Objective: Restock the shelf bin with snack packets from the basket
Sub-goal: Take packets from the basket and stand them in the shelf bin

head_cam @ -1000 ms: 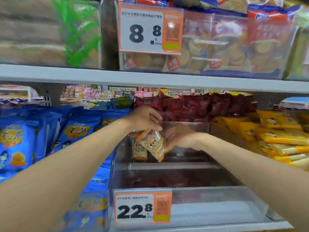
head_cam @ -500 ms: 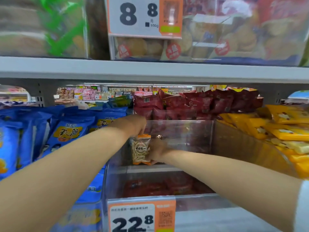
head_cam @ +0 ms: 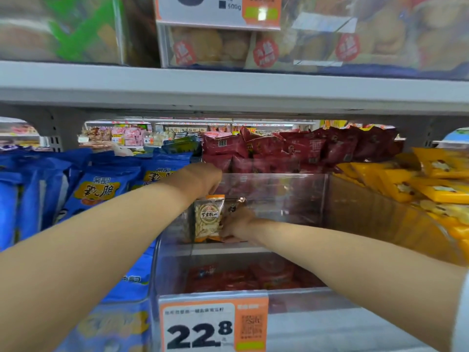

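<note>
A shop is shown, most likely a supermarket snack aisle. A grey metal shelf (head_cam: 228, 87) is loaded with goods sorted by kind: blue packets (head_cam: 101, 191), red packets (head_cam: 291, 146) and yellow packets (head_cam: 418, 179). An orange-and-white price tag (head_cam: 213, 323) with large numerals and a square code is fixed to the clear bin (head_cam: 324, 199). Further shelves (head_cam: 132, 134) of stock are seen through the gap behind.

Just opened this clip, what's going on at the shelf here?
A person is restocking a clear plastic shelf bin with both bare hands. The left hand pinches the top of a small clear snack packet with orange trim, held upright near the bin's back left corner. The right hand grips the packet's lower right edge. It has not yet been let go.
</note>
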Tool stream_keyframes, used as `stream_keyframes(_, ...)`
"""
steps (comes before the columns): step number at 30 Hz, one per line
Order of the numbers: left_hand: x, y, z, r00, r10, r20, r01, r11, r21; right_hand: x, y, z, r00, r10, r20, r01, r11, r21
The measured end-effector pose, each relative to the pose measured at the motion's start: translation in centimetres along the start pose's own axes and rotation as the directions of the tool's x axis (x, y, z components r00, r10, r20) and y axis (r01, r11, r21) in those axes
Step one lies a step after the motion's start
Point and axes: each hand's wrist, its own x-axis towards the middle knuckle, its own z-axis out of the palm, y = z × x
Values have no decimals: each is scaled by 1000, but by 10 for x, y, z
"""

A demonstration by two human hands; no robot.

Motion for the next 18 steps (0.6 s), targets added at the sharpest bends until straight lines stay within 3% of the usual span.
stream_keyframes(5, -7, 2, -3, 999, -1, 34, 0, 1000, 22, -11, 3, -6, 998, 59, -4, -57, 985, 165)
stream_keyframes(11, -18, -4, -10, 988, 103, -113, -109, 993, -49, -40, -11, -34, 998, 42, -49, -41, 999, 14)
stream_keyframes(14, -42, 10, -23, 973, 116, -201, -154, 970, -187, -78, -21, -58, 979, -78, -191, 24, 962, -271)
stream_keyframes(18, -81, 44, -32, 965, -14, -262, -99, 904, -415, -142, -7, -80, 845, -426, -323, 273, 864, -423)
